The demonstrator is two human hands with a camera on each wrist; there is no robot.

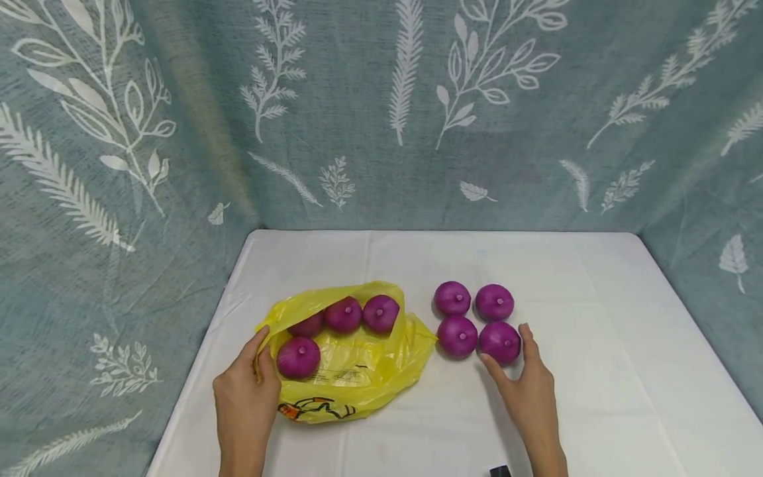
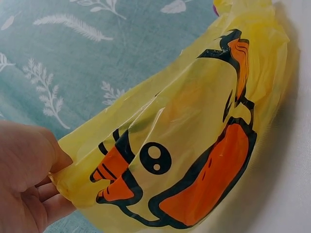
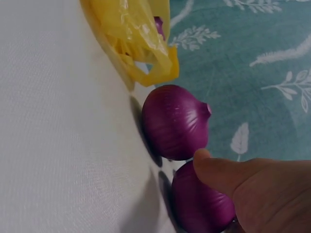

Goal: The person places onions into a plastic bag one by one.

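My left hand [image 1: 247, 391] pinches the left rim of a yellow plastic bag [image 1: 387, 394], also seen in the left wrist view as a bag [image 2: 189, 97] with a printed orange-and-black cartoon. Several purple onions lie in its open mouth, one onion [image 1: 298, 358] nearest that hand. To the bag's right, several more onions stand in two rows on the table. My right hand [image 1: 530, 397] has thumb and fingers around the front right onion [image 1: 499, 343], which rests on the table. In the right wrist view the thumb overlaps this onion [image 3: 199, 204]; the other fingers are hidden there.
A white cloth covers the table [image 1: 608, 371]. Blue-green curtains [image 1: 369, 179] with white leaf patterns hang behind and at both sides. A small black object [image 1: 501, 471] shows at the bottom edge near the right forearm.
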